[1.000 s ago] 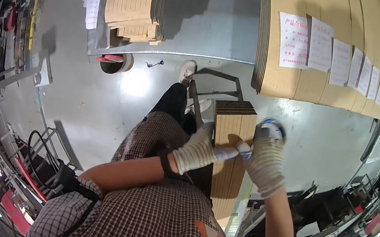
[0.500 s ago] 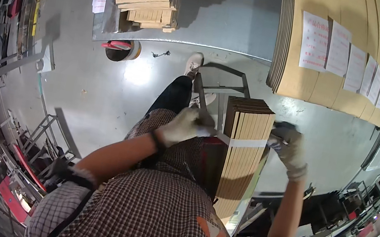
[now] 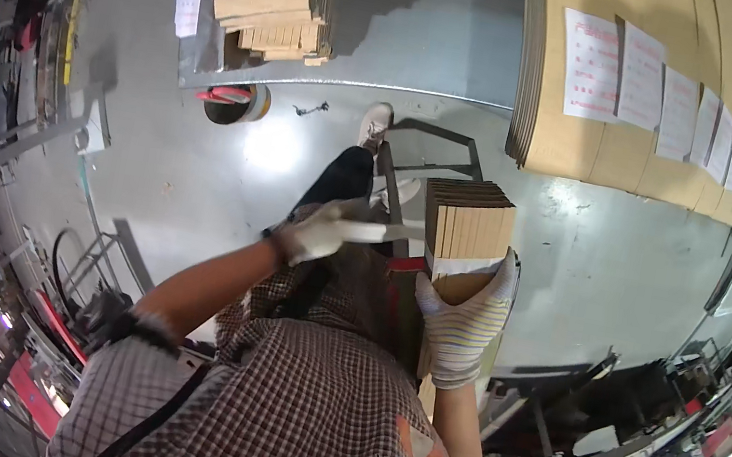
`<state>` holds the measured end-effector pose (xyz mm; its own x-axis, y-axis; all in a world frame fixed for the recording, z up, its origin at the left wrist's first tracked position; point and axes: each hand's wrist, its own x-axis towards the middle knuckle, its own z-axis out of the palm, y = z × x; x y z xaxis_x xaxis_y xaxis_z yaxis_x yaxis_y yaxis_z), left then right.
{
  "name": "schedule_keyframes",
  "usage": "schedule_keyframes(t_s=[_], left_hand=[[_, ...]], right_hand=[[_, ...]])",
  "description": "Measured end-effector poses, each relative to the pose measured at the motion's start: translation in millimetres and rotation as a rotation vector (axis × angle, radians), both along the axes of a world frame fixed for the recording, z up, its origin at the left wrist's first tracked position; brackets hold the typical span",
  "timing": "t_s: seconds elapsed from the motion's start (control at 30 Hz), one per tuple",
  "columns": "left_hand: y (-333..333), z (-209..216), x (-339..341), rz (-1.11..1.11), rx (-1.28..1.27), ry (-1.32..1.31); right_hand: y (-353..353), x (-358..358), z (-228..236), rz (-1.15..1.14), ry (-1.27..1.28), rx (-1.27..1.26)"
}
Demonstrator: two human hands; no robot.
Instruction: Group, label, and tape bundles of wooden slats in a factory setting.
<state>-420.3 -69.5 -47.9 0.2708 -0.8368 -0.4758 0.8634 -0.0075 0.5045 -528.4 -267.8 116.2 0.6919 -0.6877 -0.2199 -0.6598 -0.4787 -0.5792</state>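
Hugging the cardboard stack (image 3: 471, 230) near three o'clock, the right hand (image 3: 466, 329) has its grip around the stack from both sides. A white band (image 3: 467, 266) goes across the stack. The left hand (image 3: 318, 232) is near the stack's nine o'clock side, too blurry to tell if its grip is closed. To do this well, I think, squeeze the edges even and keep the band flat and snug. Toward ten o'clock, a round tub (image 3: 258, 104) sits on the floor (image 3: 197, 189); I can't tell what is inside.
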Motion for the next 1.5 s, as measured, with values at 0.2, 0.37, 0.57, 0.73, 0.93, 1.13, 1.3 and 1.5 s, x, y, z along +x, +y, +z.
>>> schedule_keyframes(t_s=[0.2, 0.37, 0.57, 0.73, 0.93, 1.13, 1.3, 1.5], left_hand=[[-53, 171, 29, -0.287, 0.126, -0.957], [-138, 194, 90, -0.579, -0.105, -2.275], [-154, 121, 89, -1.005, -0.127, -2.047], [-168, 170, 70, -0.935, -0.284, -2.296], [-161, 154, 10, -1.268, -0.420, -2.018], [-109, 148, -178, -0.892, -0.823, -2.421], [-110, 130, -252, -2.027, -0.913, -1.422], [-26, 204, -147, -1.433, -0.971, -1.491]], right_hand=[[4, 5, 16, 0.031, -0.154, -0.080], [-12, 28, 74, 0.622, -0.111, -0.240], [-88, 33, 53, 0.808, 0.191, 0.018], [-166, -18, -96, 0.705, 0.641, -0.391], [-126, -250, -53, -0.859, 0.016, 0.040], [147, -479, 26, -1.813, 0.646, -0.408], [314, -533, 3, -1.963, 0.285, -0.223], [308, -548, 80, -1.607, -0.865, -0.275]])
